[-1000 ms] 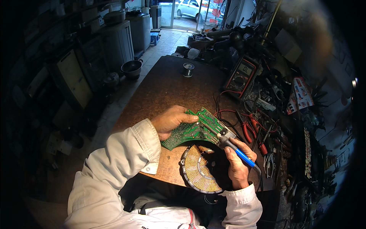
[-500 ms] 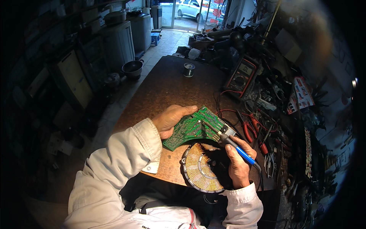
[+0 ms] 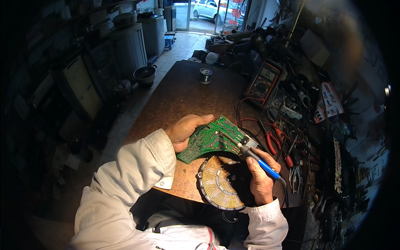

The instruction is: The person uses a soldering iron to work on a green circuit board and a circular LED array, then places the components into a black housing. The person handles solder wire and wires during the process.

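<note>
My left hand (image 3: 183,131) grips the upper left edge of a green circuit board (image 3: 204,143), thumb along its top, and holds it tilted above the table. In my right hand (image 3: 262,177) is a soldering iron (image 3: 266,168) with a blue handle and a dark cord. Its metal shaft points up and left across the board's solder side; whether the tip touches a joint is too small to tell. Below the board, near the table's front edge, lies a round disc (image 3: 214,183) covered in rings of small yellow pieces, partly shaded by my right hand.
A spool of solder wire (image 3: 205,76) stands at the far end of the brown table (image 3: 166,100). To the right are a multimeter (image 3: 263,82) with leads, red-handled pliers (image 3: 273,141) and piled clutter. A dark pan (image 3: 144,74) sits off the table's left side.
The board and my left hand have shifted very slightly left. Both hands keep the same hold, and the soldering iron stays across the board.
</note>
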A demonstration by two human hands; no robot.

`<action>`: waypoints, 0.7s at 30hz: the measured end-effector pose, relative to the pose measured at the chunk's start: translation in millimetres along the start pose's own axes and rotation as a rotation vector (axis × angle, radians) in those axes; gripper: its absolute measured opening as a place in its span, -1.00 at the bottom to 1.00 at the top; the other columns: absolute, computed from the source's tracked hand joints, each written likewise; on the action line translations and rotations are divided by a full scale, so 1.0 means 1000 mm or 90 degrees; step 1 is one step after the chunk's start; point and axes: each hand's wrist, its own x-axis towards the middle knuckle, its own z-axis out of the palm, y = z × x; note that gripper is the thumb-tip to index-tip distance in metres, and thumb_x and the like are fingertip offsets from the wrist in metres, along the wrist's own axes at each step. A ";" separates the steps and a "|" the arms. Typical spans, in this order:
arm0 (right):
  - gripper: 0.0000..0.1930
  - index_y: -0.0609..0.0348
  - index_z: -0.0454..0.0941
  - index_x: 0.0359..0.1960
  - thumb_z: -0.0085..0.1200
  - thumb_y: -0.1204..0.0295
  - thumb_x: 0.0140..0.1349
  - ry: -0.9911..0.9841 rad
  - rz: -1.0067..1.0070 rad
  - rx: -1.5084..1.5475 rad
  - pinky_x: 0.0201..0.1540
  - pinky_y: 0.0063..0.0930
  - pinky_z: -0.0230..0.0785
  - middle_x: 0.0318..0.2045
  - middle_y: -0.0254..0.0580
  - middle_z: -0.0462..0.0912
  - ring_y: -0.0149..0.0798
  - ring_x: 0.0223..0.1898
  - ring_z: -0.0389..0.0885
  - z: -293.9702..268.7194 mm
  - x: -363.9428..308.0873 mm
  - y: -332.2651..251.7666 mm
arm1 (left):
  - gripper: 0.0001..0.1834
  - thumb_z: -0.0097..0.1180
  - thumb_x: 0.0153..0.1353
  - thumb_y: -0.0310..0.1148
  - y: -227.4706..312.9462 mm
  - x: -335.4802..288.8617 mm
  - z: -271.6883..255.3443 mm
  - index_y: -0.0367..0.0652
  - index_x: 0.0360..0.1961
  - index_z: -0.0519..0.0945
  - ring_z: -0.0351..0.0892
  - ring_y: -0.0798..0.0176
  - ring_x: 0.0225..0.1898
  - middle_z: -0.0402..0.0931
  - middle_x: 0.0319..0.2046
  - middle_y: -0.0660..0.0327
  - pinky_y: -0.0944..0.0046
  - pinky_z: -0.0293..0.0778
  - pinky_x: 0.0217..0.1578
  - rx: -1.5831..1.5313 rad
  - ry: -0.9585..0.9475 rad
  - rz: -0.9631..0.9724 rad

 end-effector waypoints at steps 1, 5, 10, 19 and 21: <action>-0.62 0.42 0.66 0.02 0.42 0.54 0.18 -0.001 0.004 -0.005 0.02 -0.56 0.59 -0.16 -0.07 0.77 -0.36 -0.20 0.75 -0.001 0.000 -0.001 | -0.58 -0.03 0.56 -0.24 0.000 0.000 0.002 -0.50 0.07 0.54 0.77 0.09 -0.10 0.68 -0.07 -0.12 0.11 0.75 0.01 0.004 0.012 0.000; -0.63 0.46 0.64 0.03 0.38 0.59 0.18 0.042 -0.007 0.165 0.03 -0.51 0.58 -0.13 -0.02 0.77 -0.32 -0.16 0.75 -0.003 0.000 -0.005 | -0.59 -0.04 0.56 -0.25 0.003 0.000 0.008 -0.50 0.07 0.54 0.77 0.10 -0.11 0.68 -0.07 -0.12 0.12 0.76 0.00 0.029 0.044 -0.004; -0.65 0.41 0.56 0.06 0.25 0.41 0.36 0.085 -0.065 0.191 0.13 -0.30 0.59 -0.09 0.02 0.75 -0.14 -0.07 0.76 -0.016 0.008 -0.004 | -0.57 -0.04 0.57 -0.22 0.004 0.002 0.003 -0.49 0.07 0.54 0.78 0.14 -0.18 0.69 -0.09 -0.08 0.14 0.77 -0.05 0.094 0.105 0.001; -0.68 0.38 0.59 -0.01 0.27 0.35 0.37 0.093 -0.081 0.130 -0.06 -0.44 0.65 -0.22 -0.09 0.75 -0.32 -0.26 0.74 -0.029 0.059 -0.067 | -0.53 0.04 0.53 -0.12 0.013 -0.001 -0.003 -0.43 -0.14 0.68 0.66 0.37 -0.38 0.71 -0.32 0.09 0.31 0.59 -0.31 0.643 0.285 0.069; -0.68 0.38 0.58 -0.03 0.27 0.35 0.37 0.091 -0.104 0.147 -0.04 -0.40 0.66 -0.19 -0.08 0.75 -0.31 -0.25 0.74 -0.014 0.073 -0.085 | -0.55 0.07 0.50 -0.12 0.025 -0.004 -0.006 -0.39 -0.14 0.70 0.64 0.39 -0.38 0.70 -0.34 0.12 0.32 0.57 -0.31 0.955 0.338 0.049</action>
